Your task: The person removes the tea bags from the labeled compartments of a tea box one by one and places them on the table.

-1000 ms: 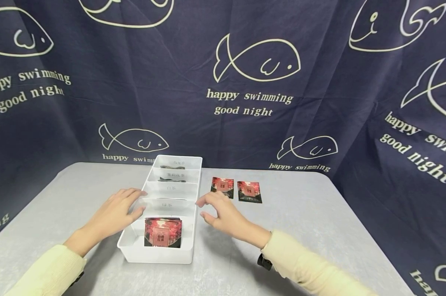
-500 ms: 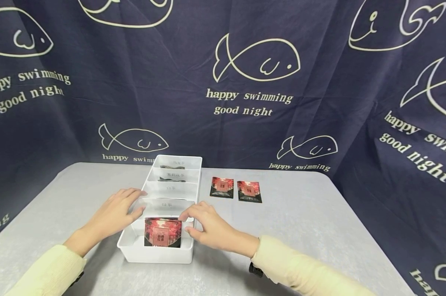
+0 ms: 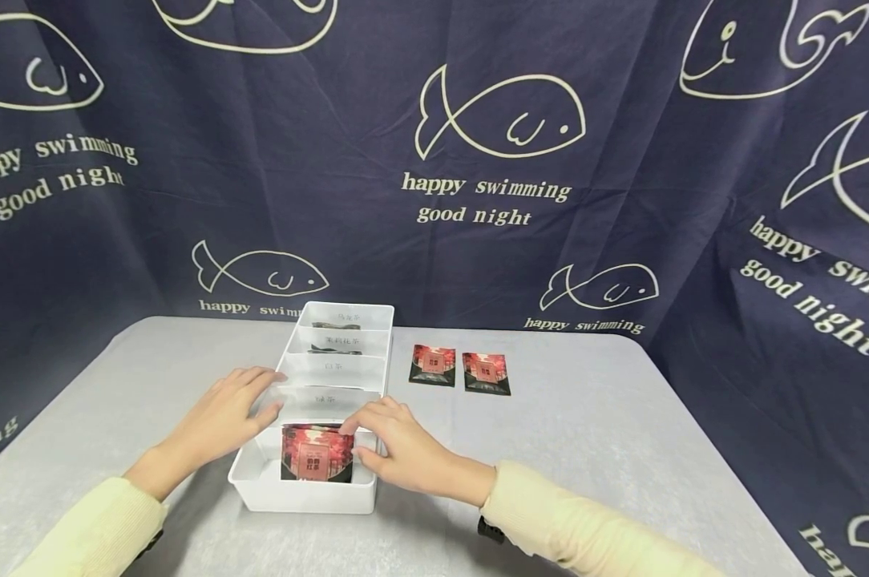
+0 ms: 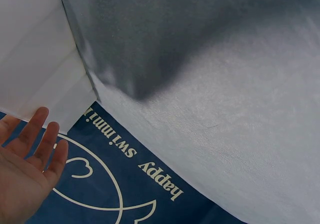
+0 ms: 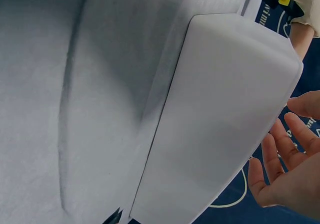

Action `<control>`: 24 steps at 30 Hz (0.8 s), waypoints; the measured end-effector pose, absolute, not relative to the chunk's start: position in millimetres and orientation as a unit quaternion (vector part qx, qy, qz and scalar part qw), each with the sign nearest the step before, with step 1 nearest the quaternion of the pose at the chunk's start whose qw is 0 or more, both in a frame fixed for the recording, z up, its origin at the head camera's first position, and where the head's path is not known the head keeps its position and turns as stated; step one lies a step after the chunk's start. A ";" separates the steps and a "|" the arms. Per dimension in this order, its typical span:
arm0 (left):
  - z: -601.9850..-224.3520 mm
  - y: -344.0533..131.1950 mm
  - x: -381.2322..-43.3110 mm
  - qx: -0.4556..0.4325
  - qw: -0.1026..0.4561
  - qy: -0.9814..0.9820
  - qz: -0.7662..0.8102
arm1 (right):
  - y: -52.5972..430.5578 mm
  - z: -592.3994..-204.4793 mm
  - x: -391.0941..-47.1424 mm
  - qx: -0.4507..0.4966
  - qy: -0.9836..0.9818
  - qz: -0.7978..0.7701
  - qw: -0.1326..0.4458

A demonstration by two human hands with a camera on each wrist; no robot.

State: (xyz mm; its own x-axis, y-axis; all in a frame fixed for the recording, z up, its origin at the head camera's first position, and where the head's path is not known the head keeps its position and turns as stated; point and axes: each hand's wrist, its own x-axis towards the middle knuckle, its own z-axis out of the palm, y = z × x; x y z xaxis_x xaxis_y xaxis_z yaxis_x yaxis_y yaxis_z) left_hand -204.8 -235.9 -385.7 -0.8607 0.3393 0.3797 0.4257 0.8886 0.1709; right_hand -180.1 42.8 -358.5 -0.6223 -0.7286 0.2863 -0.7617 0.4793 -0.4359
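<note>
A long white divided box [image 3: 301, 498] holds a stack of red-and-black tea sachets [image 3: 317, 455] in its front compartment. My right hand [image 3: 409, 450] reaches over the box's right side, index fingertip right at the top corner of the sachets and thumb a little apart below it. In the right wrist view, the fingers of that hand [image 5: 292, 166] are loosely bent beside the box wall. My left hand [image 3: 225, 409] lies along the left rim, fingers relaxed; the left wrist view has its fingers [image 4: 59, 159] against the box's side.
Two more red tea sachets, one on the left [image 3: 433, 366] and one on the right [image 3: 487, 374], lie flat on the grey table [image 3: 586, 417] right of the box. Handwritten labels mark the dividers [image 3: 333, 369]. A dark fish-print curtain [image 3: 362, 160] hangs behind the table.
My right hand has moved left and nearer, from beside the box's right rim to over the front compartment's sachets. My left hand, the box and the two loose sachets have stayed put.
</note>
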 end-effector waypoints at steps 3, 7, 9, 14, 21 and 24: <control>-385.5 -235.7 -204.9 -0.201 0.173 -0.956 -0.125 | 41.2 -358.1 -179.1 0.431 -0.859 0.274 0.028; -385.4 -235.4 -204.8 -0.200 0.174 -0.956 -0.124 | 39.0 -357.3 -177.8 0.423 -0.860 0.284 0.024; -385.4 -235.4 -204.7 -0.200 0.174 -0.956 -0.123 | 37.7 -357.3 -177.5 0.421 -0.860 0.287 0.024; -385.2 -235.6 -204.5 -0.199 0.175 -0.956 -0.123 | 35.0 -357.9 -176.9 0.416 -0.857 0.304 0.016; -384.8 -235.5 -204.2 -0.199 0.175 -0.956 -0.123 | 31.1 -357.6 -175.9 0.414 -0.851 0.322 0.004; -384.9 -235.6 -204.1 -0.199 0.176 -0.956 -0.122 | 29.2 -357.9 -175.6 0.416 -0.848 0.329 -0.002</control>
State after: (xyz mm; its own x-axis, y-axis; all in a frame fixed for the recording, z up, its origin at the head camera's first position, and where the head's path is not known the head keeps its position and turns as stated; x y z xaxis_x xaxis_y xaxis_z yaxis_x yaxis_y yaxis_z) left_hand -204.1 -235.6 -384.9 -0.8590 0.3380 0.3845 0.4237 0.8909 0.1635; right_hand -175.6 29.2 -357.9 -0.6545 -0.7060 0.2706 -0.7040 0.4384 -0.5588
